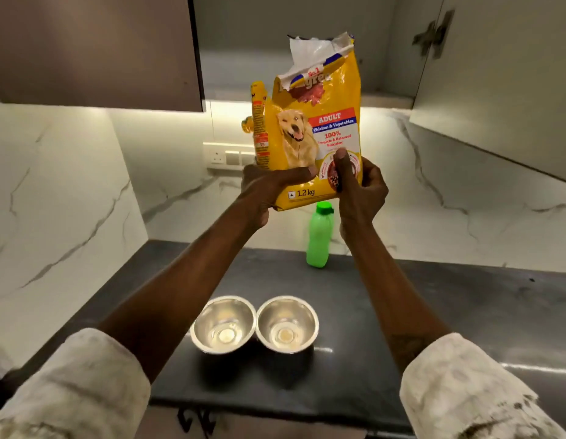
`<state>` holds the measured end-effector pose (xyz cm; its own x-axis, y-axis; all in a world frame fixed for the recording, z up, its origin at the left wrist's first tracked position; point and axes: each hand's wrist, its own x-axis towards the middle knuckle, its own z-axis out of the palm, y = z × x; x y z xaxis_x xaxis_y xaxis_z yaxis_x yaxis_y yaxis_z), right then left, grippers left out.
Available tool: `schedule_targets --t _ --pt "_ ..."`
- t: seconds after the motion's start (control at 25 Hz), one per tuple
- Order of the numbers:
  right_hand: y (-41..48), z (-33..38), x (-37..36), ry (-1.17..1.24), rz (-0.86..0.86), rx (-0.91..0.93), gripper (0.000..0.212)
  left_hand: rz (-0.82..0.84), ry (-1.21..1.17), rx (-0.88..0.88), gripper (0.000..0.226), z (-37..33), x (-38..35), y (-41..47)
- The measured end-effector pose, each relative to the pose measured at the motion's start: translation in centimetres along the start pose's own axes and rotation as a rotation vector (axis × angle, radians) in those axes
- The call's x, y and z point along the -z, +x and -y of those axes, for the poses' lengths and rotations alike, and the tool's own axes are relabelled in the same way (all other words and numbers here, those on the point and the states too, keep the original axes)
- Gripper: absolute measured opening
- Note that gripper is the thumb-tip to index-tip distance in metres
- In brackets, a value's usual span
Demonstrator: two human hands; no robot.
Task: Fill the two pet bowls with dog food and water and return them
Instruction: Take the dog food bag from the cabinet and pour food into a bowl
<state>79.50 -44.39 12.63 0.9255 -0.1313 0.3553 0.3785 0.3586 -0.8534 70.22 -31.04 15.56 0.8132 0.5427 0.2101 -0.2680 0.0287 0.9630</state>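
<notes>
Both hands hold a yellow dog food bag [310,122] upright in the air, its top torn open. My left hand [269,188] grips its lower left corner and my right hand [357,185] grips its lower right, thumb on the front. Below, two steel bowls stand side by side on the dark counter [402,312]: the left bowl [223,324] and the right bowl [287,323], touching and both empty. A green water bottle [319,236] with its cap on stands upright at the counter's back, below the bag.
Marble walls enclose the counter on the left and back. An open upper cabinet [307,42] lies behind the bag, with its door [503,74] swung out at right and a closed cabinet door [94,49] at left. A wall socket panel [224,156] sits behind the bag.
</notes>
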Motion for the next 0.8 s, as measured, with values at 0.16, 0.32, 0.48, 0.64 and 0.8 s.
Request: schedule_targets --t 0.16,0.32,0.48,0.64,0.8 --pt "-3.3 -3.8 0.0 0.339 0.022 -0.244 0.075 -0.034 -0.179 0.037 0.06 4.6 1.5 -1.9" --pt "-7.0 -7.9 -0.8 0.645 0.225 -0.415 0.068 -0.095 -0.226 0.12 0.062 9.1 2.0 -2.7" --pt "-8.9 -11.6 0.4 0.736 0.34 -0.52 0.082 0.028 -0.1 0.2 0.076 13.1 3.6 -2.2" --pt "-9.6 -15.4 2.7 0.784 0.366 -0.596 0.112 0.362 0.212 0.241 0.087 16.3 5.7 -0.4" --pt "-9.2 -17.4 5.2 0.793 0.453 -0.645 0.088 0.783 0.298 0.341 0.087 18.7 8.4 3.2"
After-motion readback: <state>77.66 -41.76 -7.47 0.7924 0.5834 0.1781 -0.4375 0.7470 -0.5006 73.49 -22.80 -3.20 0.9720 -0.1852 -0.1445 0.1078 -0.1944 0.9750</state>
